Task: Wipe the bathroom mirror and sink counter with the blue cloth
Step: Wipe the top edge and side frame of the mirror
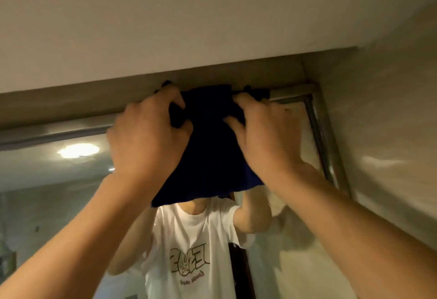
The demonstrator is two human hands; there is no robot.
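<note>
Head view; tilted upward, near mirror (71,180) top.

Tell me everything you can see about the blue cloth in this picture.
The blue cloth is dark navy, soft fabric, seemingly folded or doubled. It is held up at the top edge of the mirror, near its upper right corner, and hangs down from there with its lower edge loose. The left hand grips its upper left side and the right hand its upper right side, fingers curled into the fabric. It hides the face of the person's reflection.
</note>
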